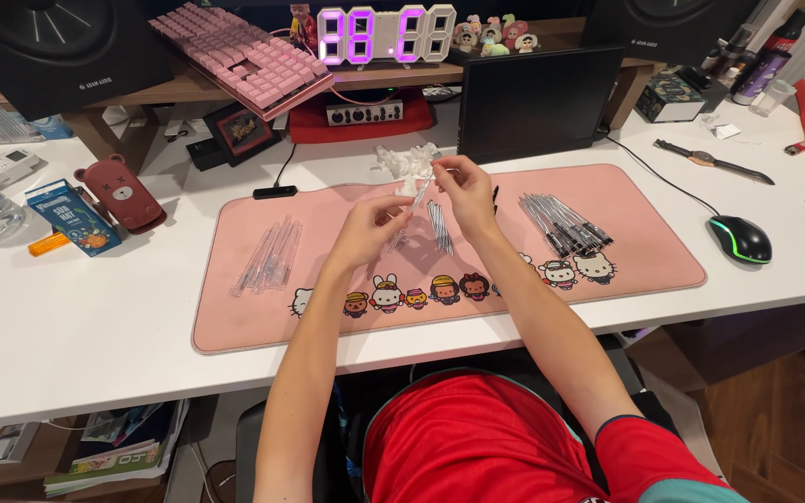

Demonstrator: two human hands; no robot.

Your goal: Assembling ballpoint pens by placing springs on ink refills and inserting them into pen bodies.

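Holding a clear pen tube (418,197) between them above the pink mat (235,317), both hands are pinched shut on it: the left hand (372,226) grips the lower end, the right hand (459,191) the upper. Below lie a few refills (439,228). Empty tubes (270,254) lie left on the mat, finished pens (566,224) right, a mouse (740,237) beside it on the worktop (76,326).

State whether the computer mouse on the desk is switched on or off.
On: the mouse shows a glowing green light strip along its edge.
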